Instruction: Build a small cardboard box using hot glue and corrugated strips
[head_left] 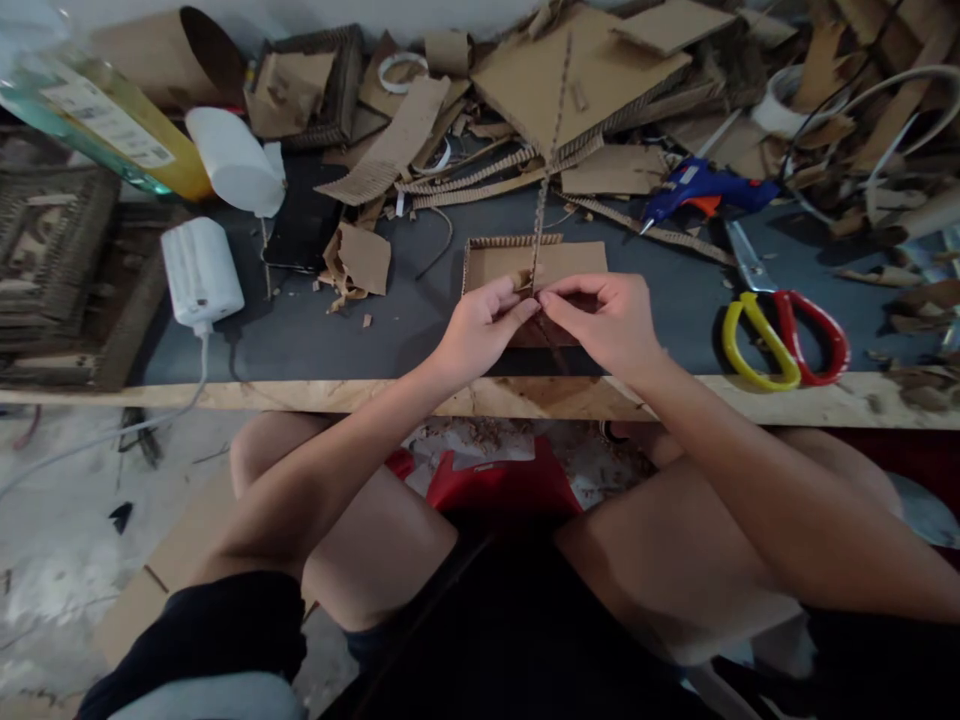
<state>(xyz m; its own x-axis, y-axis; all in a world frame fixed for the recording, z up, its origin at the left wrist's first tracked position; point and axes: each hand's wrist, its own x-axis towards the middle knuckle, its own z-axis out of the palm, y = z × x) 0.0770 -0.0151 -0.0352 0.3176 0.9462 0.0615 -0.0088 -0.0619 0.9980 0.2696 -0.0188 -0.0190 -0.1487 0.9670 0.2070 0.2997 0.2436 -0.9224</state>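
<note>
Mid-frame, left hand (pixel 484 330) and right hand (pixel 607 325) pinch the strip (pixel 555 135), fingertips closed. It looks light, bendy and easily creased, so it is best held low, near the tray (pixel 581 262).

A dark-topped worktable (pixel 420 330) with a pale wooden edge (pixel 300 396) stands over a dusty grey floor (pixel 60 545).

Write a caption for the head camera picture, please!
Left hand and right hand pinch a thin cardboard strip over a cardboard tray, scissors and glue gun nearby.
</note>
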